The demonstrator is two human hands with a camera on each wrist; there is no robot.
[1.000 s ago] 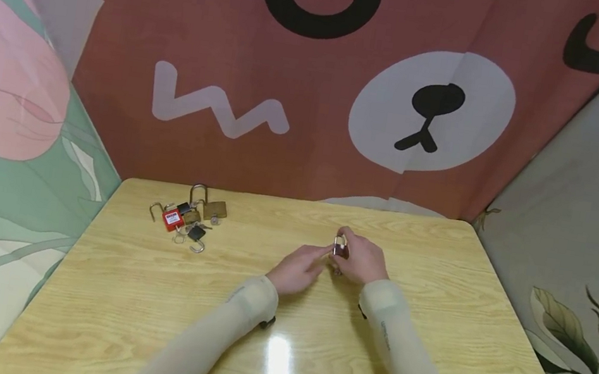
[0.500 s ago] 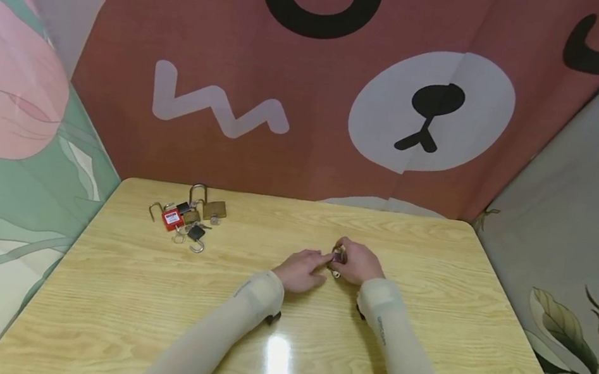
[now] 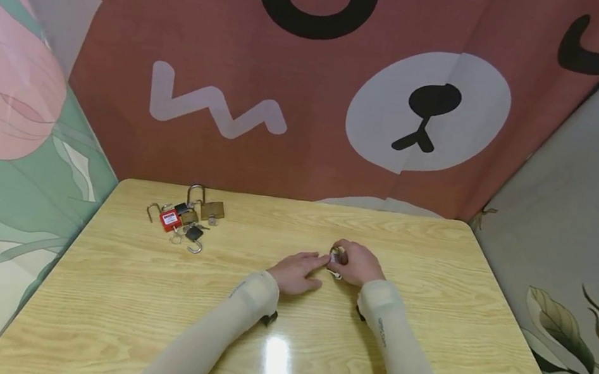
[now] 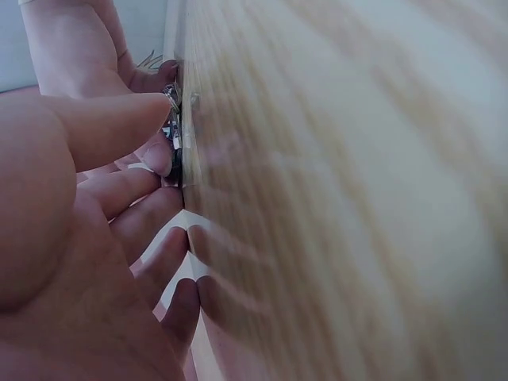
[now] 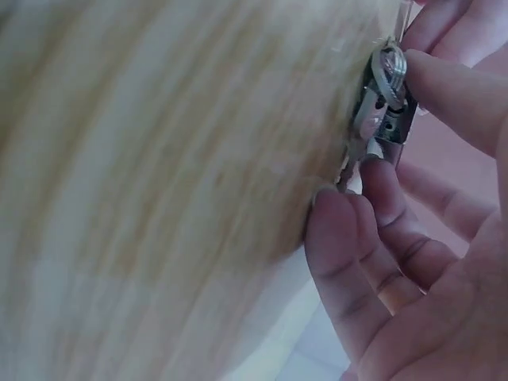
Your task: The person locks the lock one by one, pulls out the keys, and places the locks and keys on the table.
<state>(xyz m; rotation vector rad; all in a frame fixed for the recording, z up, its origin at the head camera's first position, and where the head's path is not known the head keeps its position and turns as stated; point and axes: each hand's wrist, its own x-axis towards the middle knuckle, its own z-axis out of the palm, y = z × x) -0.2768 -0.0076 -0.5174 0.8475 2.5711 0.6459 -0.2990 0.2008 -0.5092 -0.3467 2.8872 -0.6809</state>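
A small padlock [image 3: 334, 257] with keys on a ring [image 5: 389, 71] lies low at the tabletop between the two hands. My right hand [image 3: 359, 264] pinches it between thumb and fingers, the other fingertips resting on the wood in the right wrist view. From the left comes my left hand [image 3: 296, 273], its index finger stretched out to the padlock's near side. In the left wrist view its remaining fingers [image 4: 171, 254] reach to the table, loosely spread, and the thumb extends over the padlock. Fingers partly cover the padlock's body in the head view.
At the back left lies a cluster of padlocks: a red one [image 3: 171, 219], a large brass one [image 3: 212, 210] with its shackle up, a black one [image 3: 194, 233] and others, with keys among them. The wooden table [image 3: 145, 306] meets patterned fabric walls behind and at both sides.
The padlock has gone from standing upright in the right hand to lying lower, its keys now showing in front. The right hand lowered slightly; the left index finger stays against the padlock.
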